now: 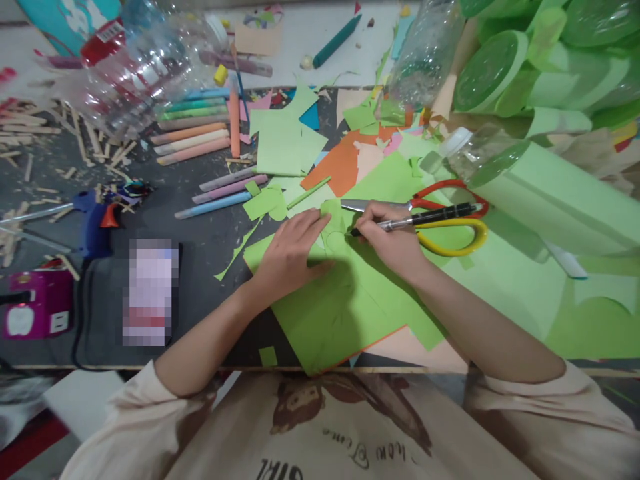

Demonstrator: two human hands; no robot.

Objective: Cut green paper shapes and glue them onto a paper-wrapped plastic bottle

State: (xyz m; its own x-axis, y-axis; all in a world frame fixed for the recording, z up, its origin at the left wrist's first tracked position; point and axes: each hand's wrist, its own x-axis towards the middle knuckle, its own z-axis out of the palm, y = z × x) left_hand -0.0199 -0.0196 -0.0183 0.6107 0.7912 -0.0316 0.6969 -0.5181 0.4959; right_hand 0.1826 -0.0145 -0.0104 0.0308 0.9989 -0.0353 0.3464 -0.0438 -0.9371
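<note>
A sheet of bright green paper lies at the front of the table, with a rounded pencil-like outline on it. My left hand rests flat on this sheet, fingers stretched towards a small green paper piece. My right hand grips a black and silver pen, its tip touching or just above the sheet by the outline. Scissors with one red and one yellow handle lie just behind and right of my right hand, partly covered by the pen and fingers.
A phone, a blue glue gun and a purple box sit at left. Coloured sticks, paper scraps and clear plastic bottles fill the back. Green-wrapped bottles crowd the right side.
</note>
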